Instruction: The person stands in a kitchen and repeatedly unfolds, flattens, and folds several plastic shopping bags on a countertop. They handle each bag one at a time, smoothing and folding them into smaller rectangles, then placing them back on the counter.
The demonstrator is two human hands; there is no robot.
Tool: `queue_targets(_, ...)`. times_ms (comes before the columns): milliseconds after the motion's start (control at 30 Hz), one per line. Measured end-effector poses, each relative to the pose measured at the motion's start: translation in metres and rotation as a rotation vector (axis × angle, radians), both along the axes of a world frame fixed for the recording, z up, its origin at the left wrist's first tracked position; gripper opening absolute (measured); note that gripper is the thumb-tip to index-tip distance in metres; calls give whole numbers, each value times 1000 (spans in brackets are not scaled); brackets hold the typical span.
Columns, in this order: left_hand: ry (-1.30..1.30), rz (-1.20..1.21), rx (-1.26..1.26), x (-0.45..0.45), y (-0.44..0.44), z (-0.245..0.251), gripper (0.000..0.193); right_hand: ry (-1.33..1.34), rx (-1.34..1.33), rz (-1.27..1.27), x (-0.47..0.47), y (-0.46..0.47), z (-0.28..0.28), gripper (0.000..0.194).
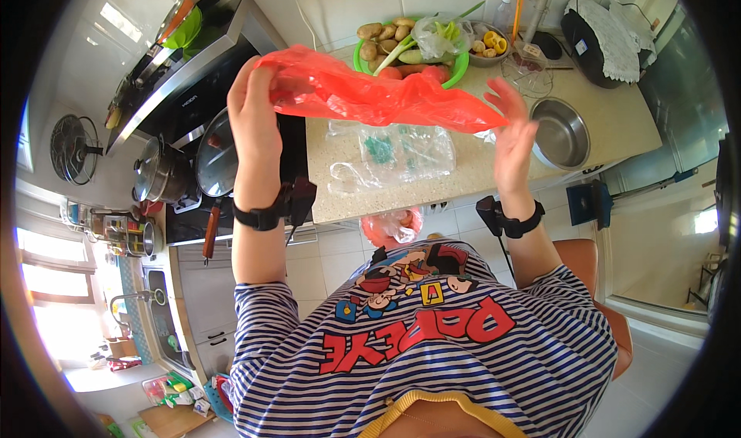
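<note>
A red plastic bag (382, 99) is stretched sideways above the counter, creased and mostly flat. At its left end, my left hand (255, 114) grips it, with some fingers behind the thin film. My right hand (514, 140) holds the narrow right corner between thumb and fingers, the other fingers spread. Below the red bag, clear plastic bags (405, 154) with green print lie crumpled on the speckled countertop (341, 203). Behind it stands a green basket (463, 73) with potatoes (385, 31), a leek-like stalk and other vegetables, partly covered by the red bag.
A steel bowl (560, 133) sits near the counter's front edge, right. Beyond are a bowl of yellow pieces (489, 44) and a black appliance (590, 56) under a lace cloth. Left, the stove carries a lidded pan (215, 154) and a pot (165, 172). A stool (613, 334) stands behind, right.
</note>
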State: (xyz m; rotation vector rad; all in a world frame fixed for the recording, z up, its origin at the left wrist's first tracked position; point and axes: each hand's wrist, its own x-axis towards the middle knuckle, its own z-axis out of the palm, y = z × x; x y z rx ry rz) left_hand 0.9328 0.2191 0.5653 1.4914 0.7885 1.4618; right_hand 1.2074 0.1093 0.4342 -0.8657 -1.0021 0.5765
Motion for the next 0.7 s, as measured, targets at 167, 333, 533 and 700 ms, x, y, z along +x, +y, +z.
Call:
queue_targets(167,29,45,-19,-24,-15,7,17,-390,-98,17,-20,-7,0,33)
queue_targets(333,373,45,-139,-113,32,30,10,-404,-248,-80,27,6,0,17)
queue_targets(533,156,-58,-496,-135,83,-38,4,-643,-608,145,56,62,-10,29)
queue_targets(700,-76,-26,-231,-116,75,-34,16,-26,-281,336,61,87,-8,26)
